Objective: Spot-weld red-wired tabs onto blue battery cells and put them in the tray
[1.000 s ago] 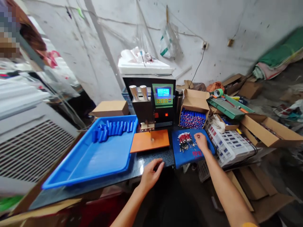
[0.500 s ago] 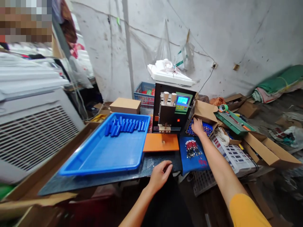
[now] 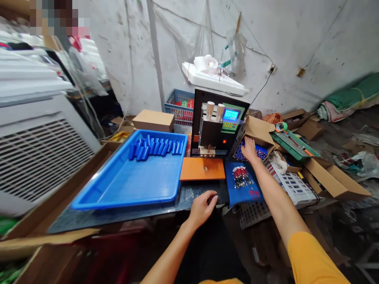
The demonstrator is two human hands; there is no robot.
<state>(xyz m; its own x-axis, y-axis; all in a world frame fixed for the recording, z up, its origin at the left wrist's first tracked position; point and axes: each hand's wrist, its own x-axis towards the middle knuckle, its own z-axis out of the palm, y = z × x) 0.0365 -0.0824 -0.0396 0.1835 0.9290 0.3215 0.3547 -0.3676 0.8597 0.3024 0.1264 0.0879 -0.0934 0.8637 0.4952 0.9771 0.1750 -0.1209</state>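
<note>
Right hand [image 3: 248, 150] has left the bundle of red-and-black wire leads [image 3: 241, 177]. It now sits in the open brown cardboard box [image 3: 258, 128], right of centre, fingers down on blue cylindrical cells [image 3: 263, 152]; grip unclear. Left hand [image 3: 203, 207] rests loose and empty at the dark tabletop [image 3: 189, 199] edge, lower centre. Likely best: pinch one cell, lift straight.

welder [image 3: 217, 130]: 1 | blue tray [image 3: 133, 185] left of it: 1 | orange plate [image 3: 203, 169] before it: 1 | cell box [image 3: 257, 128] right of it: 1
</note>
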